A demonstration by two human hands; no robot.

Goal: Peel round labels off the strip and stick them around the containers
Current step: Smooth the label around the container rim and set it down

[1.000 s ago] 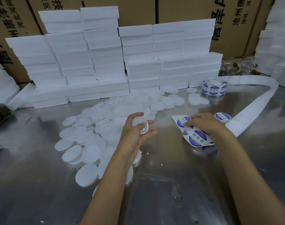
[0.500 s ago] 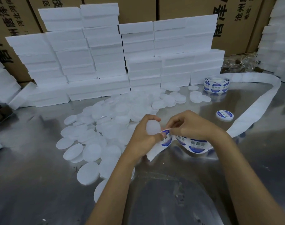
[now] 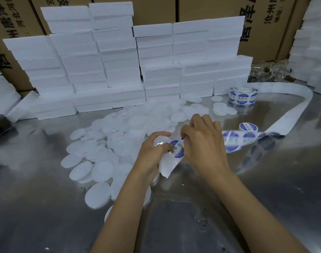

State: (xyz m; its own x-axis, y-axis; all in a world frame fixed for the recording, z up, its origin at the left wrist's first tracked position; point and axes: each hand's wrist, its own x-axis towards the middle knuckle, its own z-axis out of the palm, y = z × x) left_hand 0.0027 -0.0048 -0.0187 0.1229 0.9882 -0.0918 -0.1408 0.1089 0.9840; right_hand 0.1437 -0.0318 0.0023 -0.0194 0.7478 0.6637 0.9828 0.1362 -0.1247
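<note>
Steel desk [image 3: 265, 189] | left hand [image 3: 152, 154] grips clear container [image 3: 160, 140] beside label strip [image 3: 236, 139] for transfer | right hand [image 3: 203, 143] pinches round label [image 3: 177, 148], peeling.

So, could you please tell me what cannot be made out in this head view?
- Container: mostly covered by the left hand.
- Right hand fingertips on the label: hidden behind its own knuckles.
- Strip: motion-blurred, print unreadable.
- Clear items at back right: too small to identify.
</note>
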